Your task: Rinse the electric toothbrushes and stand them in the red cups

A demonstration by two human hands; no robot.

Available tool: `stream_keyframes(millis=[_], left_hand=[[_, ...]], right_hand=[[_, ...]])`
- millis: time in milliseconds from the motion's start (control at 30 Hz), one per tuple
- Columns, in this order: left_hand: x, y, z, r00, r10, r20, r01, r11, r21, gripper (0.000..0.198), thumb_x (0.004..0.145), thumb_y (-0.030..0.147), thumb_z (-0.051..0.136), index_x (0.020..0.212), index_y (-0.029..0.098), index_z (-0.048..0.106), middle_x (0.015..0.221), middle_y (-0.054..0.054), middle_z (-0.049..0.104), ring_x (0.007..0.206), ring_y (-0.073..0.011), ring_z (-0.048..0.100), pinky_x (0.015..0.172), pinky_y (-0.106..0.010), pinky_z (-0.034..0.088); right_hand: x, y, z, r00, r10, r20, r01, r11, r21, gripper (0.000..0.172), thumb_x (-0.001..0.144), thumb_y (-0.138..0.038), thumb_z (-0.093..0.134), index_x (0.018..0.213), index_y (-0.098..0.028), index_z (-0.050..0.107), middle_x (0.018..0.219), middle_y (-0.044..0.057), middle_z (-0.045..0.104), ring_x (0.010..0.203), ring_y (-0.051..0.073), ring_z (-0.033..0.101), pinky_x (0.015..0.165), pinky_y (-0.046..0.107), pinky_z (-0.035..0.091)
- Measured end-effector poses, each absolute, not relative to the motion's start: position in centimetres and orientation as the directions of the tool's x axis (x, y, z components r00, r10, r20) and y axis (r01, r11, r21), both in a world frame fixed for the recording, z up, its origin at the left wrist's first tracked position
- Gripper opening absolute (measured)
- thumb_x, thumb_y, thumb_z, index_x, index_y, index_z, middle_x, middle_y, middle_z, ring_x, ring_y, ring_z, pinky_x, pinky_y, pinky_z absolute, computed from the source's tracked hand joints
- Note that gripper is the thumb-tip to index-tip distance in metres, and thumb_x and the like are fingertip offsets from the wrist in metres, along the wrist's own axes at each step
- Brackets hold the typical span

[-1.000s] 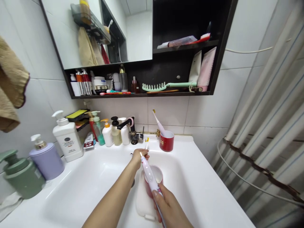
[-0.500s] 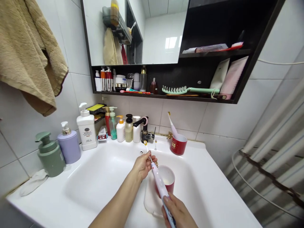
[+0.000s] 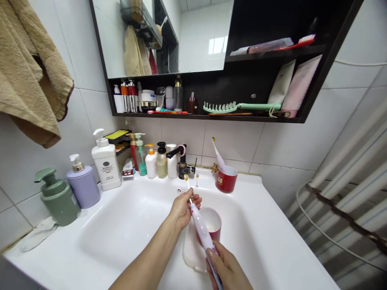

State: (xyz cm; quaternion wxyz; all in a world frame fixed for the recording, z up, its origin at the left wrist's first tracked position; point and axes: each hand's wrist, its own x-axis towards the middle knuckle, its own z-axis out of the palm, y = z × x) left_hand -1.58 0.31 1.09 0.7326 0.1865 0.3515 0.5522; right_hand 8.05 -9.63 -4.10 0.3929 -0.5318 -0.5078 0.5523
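Note:
Over the sink, my right hand (image 3: 228, 264) is wrapped round the pale lilac handle of an electric toothbrush (image 3: 200, 224), tilted up and away from me. The fingers of my left hand (image 3: 181, 209) pinch the base of the white brush head (image 3: 186, 179), whose bristles look yellowish, at the handle's top end. A thin metal shaft shows between handle and head; whether the head sits fully on it I cannot tell. Below and behind the handle, a red cup with a white inside (image 3: 215, 219) stands in the basin, beside or on a pale tray (image 3: 190, 257).
Behind the basin stands a black faucet (image 3: 181, 161). A red cup (image 3: 226, 181) with another toothbrush (image 3: 219, 157) is on the back right ledge. Several pump bottles (image 3: 106, 163) line the left and back. A mirror cabinet (image 3: 208, 117) overhangs the sink.
The view has shifted slightly, so the cabinet and bottles sit a little higher and further left. Both hands keep their grip on the toothbrush, with hardly any movement.

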Motion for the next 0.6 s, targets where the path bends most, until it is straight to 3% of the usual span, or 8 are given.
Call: stream_keyframes(millis=[267, 433, 600], left_hand=[[-1.44, 0.06, 0.98, 0.109, 0.965, -0.240, -0.602, 0.256, 0.757, 0.013, 0.065, 0.021, 0.050, 0.060, 0.012, 0.041, 0.053, -0.001, 0.053, 0.048, -0.0101, 0.053, 0.050, -0.022, 0.042], [-1.11, -0.02, 0.92, 0.114, 0.957, -0.267, -0.616, 0.279, 0.737, 0.013, 0.065, 0.021, 0.049, 0.061, 0.013, 0.040, 0.052, 0.000, 0.051, 0.048, -0.0092, 0.053, 0.049, -0.021, 0.041], [-1.01, -0.40, 1.12, 0.149, 0.942, -0.300, -0.566, 0.330, 0.756, 0.013, 0.066, 0.021, 0.049, 0.061, 0.014, 0.039, 0.053, -0.001, 0.053, 0.046, -0.0090, 0.053, 0.048, -0.020, 0.041]], right_hand=[[7.95, -9.58, -4.14, -0.086, 0.982, -0.167, 0.131, -0.155, -0.979, 0.032, 0.065, -0.049, 0.035, 0.066, -0.018, 0.034, 0.046, -0.007, 0.038, 0.029, 0.002, 0.031, 0.028, 0.016, 0.024], [7.61, -9.79, -3.97, -0.174, 0.964, -0.202, -0.009, -0.207, -0.978, 0.031, 0.067, -0.048, 0.033, 0.060, -0.018, 0.031, 0.048, -0.007, 0.038, 0.027, 0.001, 0.031, 0.028, 0.015, 0.022], [7.81, -9.80, -3.81, -0.093, 0.980, -0.174, 0.116, -0.163, -0.980, 0.030, 0.066, -0.047, 0.035, 0.066, -0.017, 0.033, 0.046, -0.008, 0.037, 0.029, 0.002, 0.032, 0.028, 0.015, 0.024]])
